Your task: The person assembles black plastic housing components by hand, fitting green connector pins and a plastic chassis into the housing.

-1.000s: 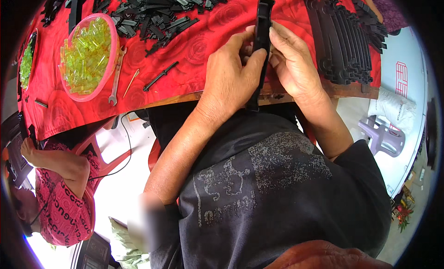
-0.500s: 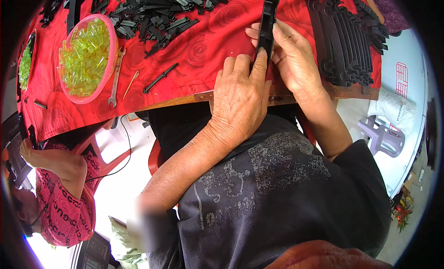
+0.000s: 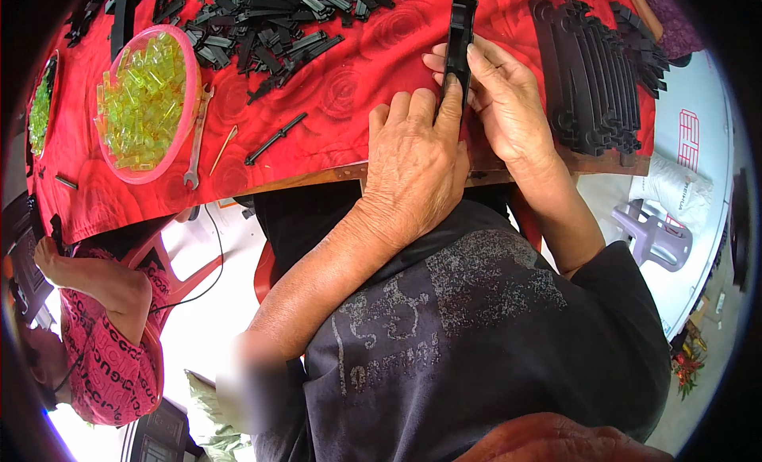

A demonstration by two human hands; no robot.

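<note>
A long, narrow black plastic piece with a hollow channel (image 3: 460,35) is held upright over the red cloth, its far end pointing away from me. My right hand (image 3: 512,105) grips it from the right, thumb along the near side and fingertips showing past its left edge. My left hand (image 3: 414,156) is at its near end, the index fingertip pressed into the channel. The other fingers of that hand are bent beside the piece, and the thumb is mostly hidden. Whatever lies under the left fingertip cannot be made out.
A pink-rimmed bowl (image 3: 193,105) holds yellow-green clear plastic pieces. Beside it lie a wrench (image 3: 198,140), a thin stick (image 3: 224,148) and a black rod (image 3: 275,139). Loose black strips (image 3: 270,33) are heaped behind; long black parts (image 3: 591,77) are stacked right. A person (image 3: 111,335) sits at left.
My left hand has shifted very slightly, its index finger still on the channel. The black piece and my right hand stay nearly in place.
</note>
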